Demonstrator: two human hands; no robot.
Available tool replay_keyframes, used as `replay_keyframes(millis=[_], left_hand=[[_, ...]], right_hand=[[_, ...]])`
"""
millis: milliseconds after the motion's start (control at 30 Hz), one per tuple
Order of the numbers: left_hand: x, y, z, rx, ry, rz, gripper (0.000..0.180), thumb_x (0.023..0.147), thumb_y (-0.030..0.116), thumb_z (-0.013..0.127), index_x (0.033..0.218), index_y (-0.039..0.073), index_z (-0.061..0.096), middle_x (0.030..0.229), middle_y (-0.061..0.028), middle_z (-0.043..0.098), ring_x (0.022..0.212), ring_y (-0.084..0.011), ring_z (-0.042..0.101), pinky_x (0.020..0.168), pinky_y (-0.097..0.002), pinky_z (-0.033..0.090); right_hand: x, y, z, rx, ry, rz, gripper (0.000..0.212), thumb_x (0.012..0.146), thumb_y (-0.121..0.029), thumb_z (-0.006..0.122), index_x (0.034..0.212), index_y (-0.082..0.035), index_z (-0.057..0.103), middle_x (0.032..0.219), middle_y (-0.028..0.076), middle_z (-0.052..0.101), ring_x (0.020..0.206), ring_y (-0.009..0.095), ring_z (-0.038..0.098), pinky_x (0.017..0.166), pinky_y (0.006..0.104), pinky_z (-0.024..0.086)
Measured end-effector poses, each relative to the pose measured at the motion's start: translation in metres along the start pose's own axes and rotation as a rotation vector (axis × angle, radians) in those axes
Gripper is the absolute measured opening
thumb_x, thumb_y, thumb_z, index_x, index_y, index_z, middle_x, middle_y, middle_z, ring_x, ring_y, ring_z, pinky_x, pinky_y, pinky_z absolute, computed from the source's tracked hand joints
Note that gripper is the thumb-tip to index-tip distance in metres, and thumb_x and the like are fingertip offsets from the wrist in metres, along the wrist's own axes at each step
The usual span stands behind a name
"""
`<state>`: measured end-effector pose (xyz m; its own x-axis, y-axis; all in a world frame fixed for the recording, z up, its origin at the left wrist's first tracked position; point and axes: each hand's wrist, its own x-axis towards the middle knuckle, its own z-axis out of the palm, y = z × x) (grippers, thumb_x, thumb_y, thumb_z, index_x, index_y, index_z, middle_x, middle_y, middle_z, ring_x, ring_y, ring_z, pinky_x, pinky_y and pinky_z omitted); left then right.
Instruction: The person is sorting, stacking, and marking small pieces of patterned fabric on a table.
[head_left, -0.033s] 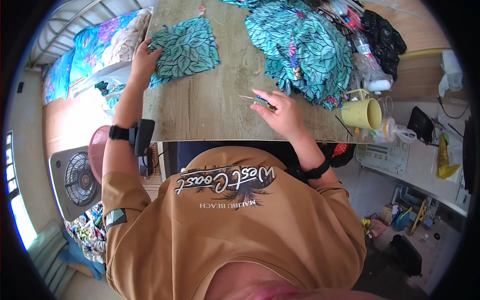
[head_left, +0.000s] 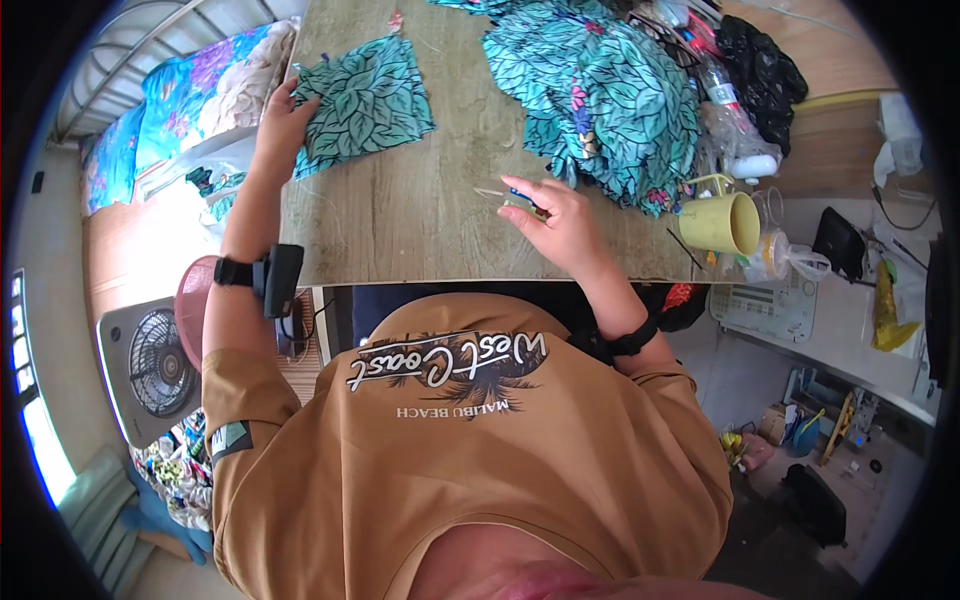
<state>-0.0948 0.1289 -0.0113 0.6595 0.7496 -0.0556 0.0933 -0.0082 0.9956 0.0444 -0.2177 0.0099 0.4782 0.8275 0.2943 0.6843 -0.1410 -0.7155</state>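
My left hand (head_left: 286, 128) rests on the left edge of a teal leaf-print piece of cloth (head_left: 370, 100), at the table's left side. Its thumb lies over the fabric, apart from the forefinger; the other fingers are partly hidden. Over the middle of the table, my right hand (head_left: 558, 222) is closed around small thread snips (head_left: 518, 196) with a bit of blue on them. Their thin tips point left, clear of the cloth. Beyond that hand lies a large heap of the same teal fabric (head_left: 620, 110), with small pink flowers showing in places.
A yellow mug (head_left: 722, 224) lies on its side by the table's right edge. Past it are a plastic bottle (head_left: 722, 95) and a black plastic bag (head_left: 765, 75). A box fan (head_left: 158, 360) stands left of me. The wooden table (head_left: 400, 220) ends close to my body.
The whole view has shifted very slightly. Both hands, the cloth and the snips keep nearly the same places.
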Motion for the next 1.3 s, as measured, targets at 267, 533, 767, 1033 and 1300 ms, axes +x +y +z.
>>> replay_keyframes(millis=[267,533,767,1033,1300], left_hand=[[0.006,0.043,0.008,-0.197,-0.348,-0.073,0.036,0.092,0.008,0.053,0.127,0.002,0.047,0.106,-0.0053,0.062,0.093,-0.0113,0.06,0.08,-0.0237,0.05],[0.02,0.087,0.0,-0.127,-0.682,-0.094,0.033,0.09,0.012,0.056,0.122,0.006,0.053,0.106,-0.004,0.064,0.09,-0.014,0.062,0.079,-0.0258,0.05],[0.04,0.058,-0.009,1.294,-0.259,0.564,0.035,0.085,0.02,0.062,0.12,0.016,0.058,0.123,-0.0055,0.056,0.111,-0.0246,0.053,0.096,-0.0408,0.037],[-0.003,0.0,0.008,1.255,-0.226,0.587,0.043,0.088,0.033,0.056,0.129,0.021,0.051,0.141,-0.0059,0.041,0.129,-0.0295,0.036,0.106,-0.0472,0.024],[-0.01,-0.017,0.012,1.311,-0.198,0.605,0.057,0.09,0.04,0.052,0.141,0.021,0.035,0.15,-0.0086,0.024,0.136,-0.0331,0.025,0.109,-0.0484,0.017]], right_hand=[[-0.004,0.002,-0.002,-0.01,0.007,0.007,0.037,0.076,-0.023,0.074,0.111,-0.012,0.066,0.061,0.005,0.046,0.053,0.015,0.043,0.05,0.0273,0.037],[-0.009,0.007,0.0,0.03,0.028,-0.017,0.037,0.076,-0.023,0.074,0.111,-0.013,0.066,0.063,0.005,0.049,0.054,0.016,0.044,0.051,0.0278,0.038],[-0.007,0.005,-0.018,-0.048,0.067,0.036,0.036,0.077,-0.023,0.073,0.111,-0.012,0.065,0.067,0.007,0.055,0.058,0.016,0.05,0.054,0.0271,0.041],[0.016,0.04,-0.068,-0.228,0.459,0.189,0.039,0.075,-0.027,0.075,0.108,-0.011,0.065,0.084,0.013,0.066,0.071,0.021,0.063,0.062,0.0298,0.047],[0.026,0.056,-0.09,-0.407,0.548,0.358,0.03,0.075,-0.031,0.073,0.099,-0.014,0.066,0.078,0.011,0.066,0.064,0.027,0.062,0.057,0.0356,0.048]])
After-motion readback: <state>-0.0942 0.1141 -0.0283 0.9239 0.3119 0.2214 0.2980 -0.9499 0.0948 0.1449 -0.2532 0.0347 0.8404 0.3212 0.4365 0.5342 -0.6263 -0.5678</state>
